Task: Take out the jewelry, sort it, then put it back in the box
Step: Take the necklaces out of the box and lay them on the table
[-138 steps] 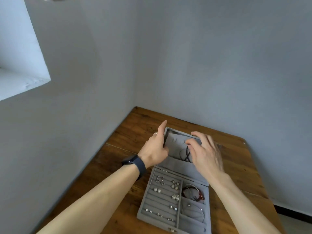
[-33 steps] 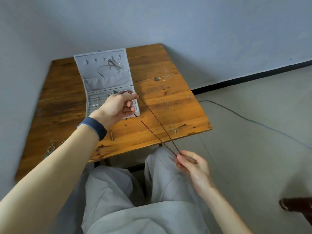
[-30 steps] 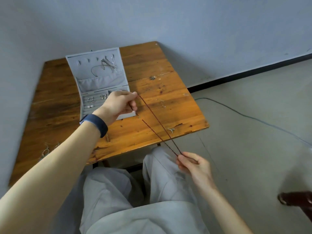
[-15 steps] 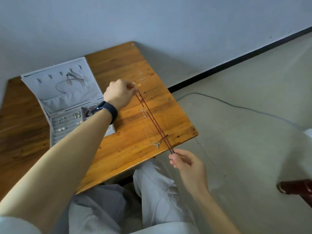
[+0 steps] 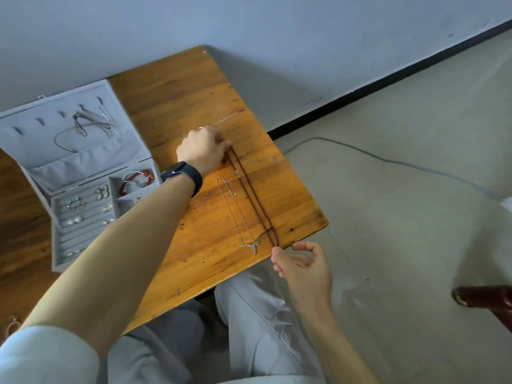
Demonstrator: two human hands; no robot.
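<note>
A grey jewelry box [image 5: 41, 195] lies open on the left of the wooden table [image 5: 177, 87]. Its lid holds hanging chains [image 5: 91, 121]; its tray holds earrings [image 5: 74, 205] and a red bracelet [image 5: 137, 176]. A long dark red cord necklace [image 5: 253, 199] lies stretched straight on the table to the right of the box. My left hand [image 5: 203, 151] grips its far end. My right hand [image 5: 303, 266] hovers at the table's near edge, thumb tip by the near end, fingers loosely curled and apart. A thin silver chain necklace [image 5: 235, 214] lies just left of the red one.
The table's right edge [image 5: 304, 189] runs close to the red necklace. A grey cable [image 5: 388, 162] crosses the floor on the right. A dark red object [image 5: 487, 303] sits at the far right. My knees are under the table's near edge.
The red necklace, held taut in the air between both hands, now lies flat on the table beside the silver chain. My right hand's pinch has loosened. The view has swung right.
</note>
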